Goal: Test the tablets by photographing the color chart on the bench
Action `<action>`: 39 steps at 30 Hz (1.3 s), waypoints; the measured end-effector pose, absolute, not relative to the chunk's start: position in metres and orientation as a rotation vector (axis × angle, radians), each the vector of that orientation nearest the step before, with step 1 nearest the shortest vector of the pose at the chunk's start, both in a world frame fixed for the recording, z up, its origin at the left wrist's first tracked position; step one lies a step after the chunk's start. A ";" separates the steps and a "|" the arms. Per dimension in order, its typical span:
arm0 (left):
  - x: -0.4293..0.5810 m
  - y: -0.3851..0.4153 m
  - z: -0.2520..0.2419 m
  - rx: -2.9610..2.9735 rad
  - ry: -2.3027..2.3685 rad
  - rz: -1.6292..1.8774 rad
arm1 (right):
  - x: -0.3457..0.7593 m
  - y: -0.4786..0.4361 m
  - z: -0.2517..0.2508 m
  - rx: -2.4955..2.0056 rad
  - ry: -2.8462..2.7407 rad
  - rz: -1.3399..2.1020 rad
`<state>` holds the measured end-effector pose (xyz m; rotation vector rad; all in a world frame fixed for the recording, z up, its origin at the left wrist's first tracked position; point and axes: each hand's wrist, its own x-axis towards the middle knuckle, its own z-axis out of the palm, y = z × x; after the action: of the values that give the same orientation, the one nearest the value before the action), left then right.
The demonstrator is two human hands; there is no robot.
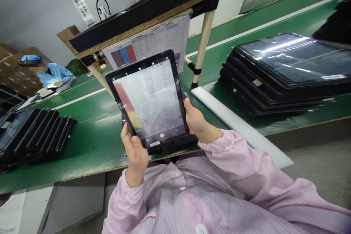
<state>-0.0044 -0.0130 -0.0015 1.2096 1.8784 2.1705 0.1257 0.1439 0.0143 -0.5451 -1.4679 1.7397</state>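
Between my two hands a black-framed tablet (153, 106) is held up, tilted, with its lit screen facing me. The screen shows a camera picture of a printed sheet with red and yellow patches. My left hand (136, 153) grips the lower left edge, thumb at the front. My right hand (196, 119) holds the right edge, its thumb along the frame and its other fingers hidden behind. Behind the tablet, a printed sheet (153, 40) with colour blocks hangs under a raised shelf. Another dark item lies partly hidden on the bench below the tablet.
Stacked black-framed tablets (274, 76) lie at the right, and another stack (35, 135) at the left. A long white foam strip (238, 124) crosses the green bench (93, 135) and overhangs its front edge. The shelf (148, 14) stands ahead on posts. A person in blue (55, 75) sits far left.
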 end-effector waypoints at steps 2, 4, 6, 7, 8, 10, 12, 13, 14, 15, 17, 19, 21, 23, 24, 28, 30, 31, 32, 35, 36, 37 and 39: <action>-0.009 -0.013 0.008 0.936 1.558 2.251 | 0.133 0.133 0.024 -0.449 -1.452 1.773; -0.009 -0.012 0.015 0.739 1.346 2.222 | 0.140 0.128 0.034 -0.341 -1.511 1.639; -0.006 -0.010 0.016 0.618 1.250 2.200 | 0.146 0.129 0.045 -0.265 -1.643 1.421; -0.004 -0.009 0.015 0.568 1.230 2.209 | 0.149 0.133 0.051 -0.255 -1.717 1.326; -0.002 -0.007 0.012 0.527 1.215 2.219 | 0.152 0.137 0.056 -0.263 -1.782 1.250; 0.003 -0.004 0.006 0.474 1.193 2.226 | 0.157 0.148 0.065 -0.313 -1.873 1.143; 0.007 -0.001 0.001 0.448 1.193 2.219 | 0.162 0.158 0.070 -0.378 -1.932 1.079; 0.009 0.000 -0.001 0.444 1.197 2.203 | 0.164 0.162 0.070 -0.404 -1.959 1.052; 0.011 0.001 -0.001 0.447 1.202 2.178 | 0.165 0.166 0.070 -0.428 -1.980 1.029; 0.014 0.002 -0.002 0.453 1.205 2.152 | 0.167 0.169 0.068 -0.455 -1.993 1.015; 0.020 0.005 -0.001 0.456 1.206 2.100 | 0.168 0.176 0.061 -0.487 -1.965 1.044; 0.027 0.011 -0.001 0.435 1.223 2.042 | 0.167 0.184 0.050 -0.488 -1.815 1.233; 0.033 0.020 -0.004 0.423 1.302 1.982 | 0.163 0.193 0.035 -0.517 -1.574 1.531; 0.035 0.030 -0.013 0.498 1.506 1.851 | 0.158 0.205 0.017 -0.629 -1.348 1.766; 0.035 0.035 -0.018 0.549 1.624 1.762 | 0.156 0.212 0.007 -0.704 -1.287 1.830; 0.032 0.038 -0.030 0.705 1.824 1.493 | 0.149 0.235 -0.031 -0.883 -1.352 1.785; 0.028 0.029 -0.025 0.880 1.805 1.433 | 0.151 0.239 -0.040 -0.913 -1.438 1.581; 0.025 0.023 -0.020 1.007 1.809 1.395 | 0.153 0.237 -0.041 -0.918 -1.512 1.448; 0.021 0.016 -0.015 1.145 1.831 1.356 | 0.156 0.233 -0.040 -0.916 -1.627 1.309; -0.003 -0.003 0.000 1.468 2.082 1.258 | 0.164 0.212 -0.028 -0.837 -2.184 0.890; -0.013 -0.008 0.003 1.522 2.225 1.210 | 0.165 0.205 -0.024 -0.793 -2.359 0.759; -0.023 -0.012 0.005 1.547 2.376 1.141 | 0.165 0.198 -0.022 -0.755 -2.489 0.641; -0.041 -0.017 0.006 1.546 2.649 0.959 | 0.164 0.188 -0.022 -0.719 -2.613 0.478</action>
<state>-0.0411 -0.0174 0.0059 1.5456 2.6488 0.9586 0.1635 0.1878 -0.0224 -0.7185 -2.6127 0.4785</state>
